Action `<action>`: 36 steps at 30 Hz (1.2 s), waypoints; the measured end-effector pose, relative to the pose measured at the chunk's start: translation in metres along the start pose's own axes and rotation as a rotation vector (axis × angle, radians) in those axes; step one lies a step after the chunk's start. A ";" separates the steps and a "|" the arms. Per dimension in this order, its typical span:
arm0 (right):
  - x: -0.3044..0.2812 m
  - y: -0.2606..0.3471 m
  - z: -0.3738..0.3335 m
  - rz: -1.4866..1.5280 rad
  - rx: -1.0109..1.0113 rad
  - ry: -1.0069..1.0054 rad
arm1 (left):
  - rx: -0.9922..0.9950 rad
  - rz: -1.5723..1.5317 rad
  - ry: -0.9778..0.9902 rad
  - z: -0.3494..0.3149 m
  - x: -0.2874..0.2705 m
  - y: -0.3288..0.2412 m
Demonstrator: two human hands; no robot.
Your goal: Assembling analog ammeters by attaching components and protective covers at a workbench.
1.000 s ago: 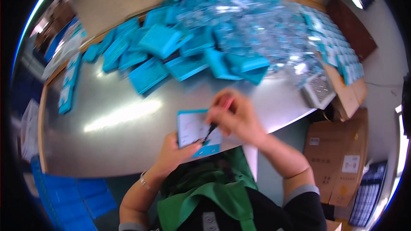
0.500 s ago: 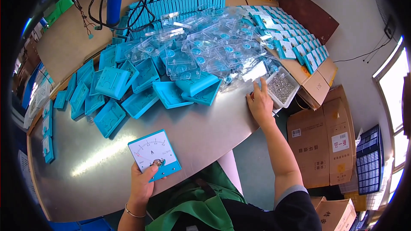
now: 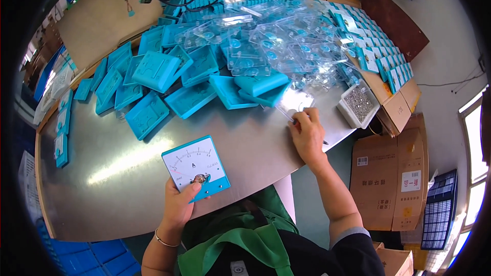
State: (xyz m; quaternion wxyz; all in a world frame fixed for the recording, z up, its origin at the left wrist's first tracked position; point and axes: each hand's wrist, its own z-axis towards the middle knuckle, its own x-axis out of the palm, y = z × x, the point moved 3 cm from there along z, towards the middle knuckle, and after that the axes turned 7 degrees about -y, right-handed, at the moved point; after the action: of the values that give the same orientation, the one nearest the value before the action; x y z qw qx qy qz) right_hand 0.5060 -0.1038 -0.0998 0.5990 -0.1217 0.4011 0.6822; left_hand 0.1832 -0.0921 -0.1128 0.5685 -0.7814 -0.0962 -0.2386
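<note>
My left hand (image 3: 181, 200) holds a panel ammeter (image 3: 197, 166) by its lower edge, thumb beside the exposed coil mechanism. The meter has a white scale plate and a turquoise base, with its face turned up. Over the table's right part, my right hand (image 3: 308, 135) has its fingers closed on the near edge of a clear plastic cover (image 3: 295, 103). A thin dark tip (image 3: 326, 142) sticks out beside that hand; the rest of this tool is hidden under the palm. Turquoise cases (image 3: 262, 86) lie just beyond the cover.
A heap of clear covers (image 3: 291, 46) fills the table's back middle. Loose turquoise cases (image 3: 148, 115) lie left. A white tub of small screws (image 3: 343, 107) stands right, beside rows of meters (image 3: 396, 77) on cardboard. More meters (image 3: 61, 149) line the left edge. Cartons (image 3: 376, 189) stand right.
My right hand has left the side of the screw tub and closed on a clear cover. The left hand still holds the ammeter. The whole view has shifted.
</note>
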 end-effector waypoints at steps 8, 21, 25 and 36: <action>-0.035 0.084 -0.017 1.017 0.668 0.558 | 0.092 -0.110 -0.033 -0.016 -0.037 -0.010; 0.015 0.117 -0.006 0.550 -0.312 0.851 | 0.021 -0.151 -0.160 -0.013 -0.041 -0.020; 0.024 0.110 -0.015 0.463 -0.425 0.812 | 0.023 -0.155 -0.155 -0.012 -0.040 -0.018; 0.027 0.111 -0.017 0.480 -0.473 0.713 | 0.043 -0.139 -0.147 -0.008 -0.040 -0.018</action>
State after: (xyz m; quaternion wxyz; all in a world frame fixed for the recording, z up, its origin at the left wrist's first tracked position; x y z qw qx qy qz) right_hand 0.3924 -0.0914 -0.0838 0.2063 -0.3845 0.4321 0.7893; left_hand 0.1394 -0.0887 -0.1150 0.5588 -0.7757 -0.1968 -0.2174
